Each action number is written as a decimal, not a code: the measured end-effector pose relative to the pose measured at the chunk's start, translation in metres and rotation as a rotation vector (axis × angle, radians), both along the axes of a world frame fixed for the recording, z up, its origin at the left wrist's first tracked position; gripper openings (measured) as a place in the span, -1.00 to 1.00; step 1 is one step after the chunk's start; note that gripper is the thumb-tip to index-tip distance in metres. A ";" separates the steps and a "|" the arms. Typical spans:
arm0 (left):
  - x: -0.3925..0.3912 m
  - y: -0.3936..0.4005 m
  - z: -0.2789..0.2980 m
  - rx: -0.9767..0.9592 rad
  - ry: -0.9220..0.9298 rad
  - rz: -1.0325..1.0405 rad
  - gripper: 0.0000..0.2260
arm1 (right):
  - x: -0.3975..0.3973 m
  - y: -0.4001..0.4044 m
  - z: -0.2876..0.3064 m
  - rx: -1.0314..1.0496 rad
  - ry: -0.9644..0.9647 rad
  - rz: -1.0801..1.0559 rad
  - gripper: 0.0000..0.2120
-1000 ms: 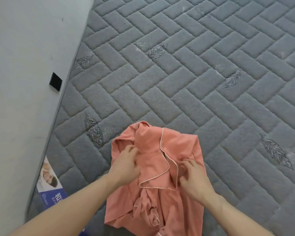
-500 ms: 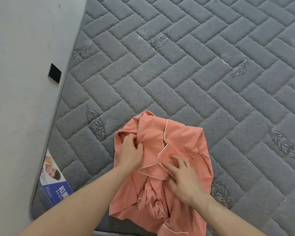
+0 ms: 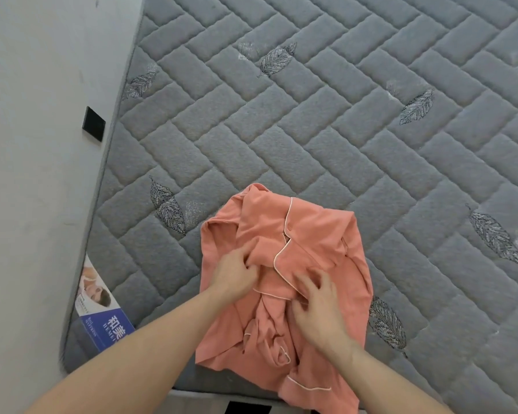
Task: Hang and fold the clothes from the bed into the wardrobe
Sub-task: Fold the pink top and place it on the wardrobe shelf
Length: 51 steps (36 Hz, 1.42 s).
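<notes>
1. A salmon-pink pajama top [image 3: 314, 234] with thin white piping lies crumpled on a grey quilted mattress [image 3: 311, 130], near the mattress's front edge and toward its left side.

2. The top's lower part spills over that front edge, where a piped cuff or hem [image 3: 308, 388] hangs past the bed's border.

3. The left hand [image 3: 234, 276] rests on the left half of the garment, its fingers [image 3: 247, 262] curled and pinching a bunched fold of fabric just beside the piped collar edge.

4. The right hand [image 3: 317, 306] lies palm down on the middle of the top — fingers [image 3: 304, 283] spread and slightly bent, pressing into the cloth; whether they actually have hold of any of it cannot be told.

5. The two hands are close together, with a piped lapel [image 3: 277, 258] curving between them.

6. A small button [image 3: 287, 227] shows on the placket above the hands.

7. The mattress is stitched in a herringbone brick pattern with embroidered leaf motifs [image 3: 166, 204] scattered over it — one sits just left of the garment, another is partly covered at its right.

8. A blue-and-white printed label [image 3: 102, 312] is fixed at the mattress's front-left corner.

9. A pale wall [image 3: 42, 144] runs along the left side of the bed, carrying a small black square plate [image 3: 95, 124].
</notes>
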<state>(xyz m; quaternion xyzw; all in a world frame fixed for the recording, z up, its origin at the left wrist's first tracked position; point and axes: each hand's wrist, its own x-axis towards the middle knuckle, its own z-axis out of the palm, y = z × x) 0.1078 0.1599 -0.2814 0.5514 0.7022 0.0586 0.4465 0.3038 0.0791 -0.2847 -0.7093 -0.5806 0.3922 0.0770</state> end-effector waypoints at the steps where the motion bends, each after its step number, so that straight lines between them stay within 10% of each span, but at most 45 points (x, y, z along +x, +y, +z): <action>1: 0.001 0.004 0.003 0.067 -0.042 0.075 -0.79 | 0.001 0.001 0.000 0.047 0.022 -0.137 -0.47; 7: -0.013 0.011 -0.008 -0.197 -0.034 -0.015 -0.75 | 0.005 0.016 -0.001 -0.183 0.255 -0.721 -0.44; 15: 0.001 0.039 -0.002 -0.190 -0.097 0.338 -0.15 | 0.012 0.050 -0.012 -0.306 0.273 -0.638 -0.81; 20: 0.017 0.046 0.001 0.040 0.008 0.143 -0.92 | 0.013 0.059 0.000 -0.102 0.216 -0.576 -0.92; 25: 0.012 0.041 0.001 0.151 -0.162 0.333 -0.75 | 0.017 0.058 0.005 0.009 0.186 -0.595 -0.91; 29: -0.010 0.038 -0.013 -0.016 0.092 0.108 -0.72 | 0.022 0.060 -0.001 -0.155 0.161 -0.640 -0.65; 33: -0.012 0.058 -0.004 0.148 0.236 0.201 -0.26 | 0.028 0.067 0.003 0.005 0.045 -0.784 -0.44; 38: -0.009 0.083 -0.002 -0.115 0.260 0.126 0.10 | 0.047 0.082 0.002 0.005 0.014 -0.672 0.04; 41: 0.000 0.098 -0.002 -0.148 0.274 0.084 -0.24 | 0.054 0.097 -0.001 -0.184 0.071 -0.586 0.03; 44: 0.004 0.110 0.001 -0.124 0.083 0.118 -0.80 | 0.058 0.110 -0.003 -0.201 0.107 -0.500 -0.61; 51: -0.021 0.098 -0.022 -0.181 -0.235 0.323 -0.91 | 0.057 0.104 -0.011 -0.113 0.121 -0.458 -0.88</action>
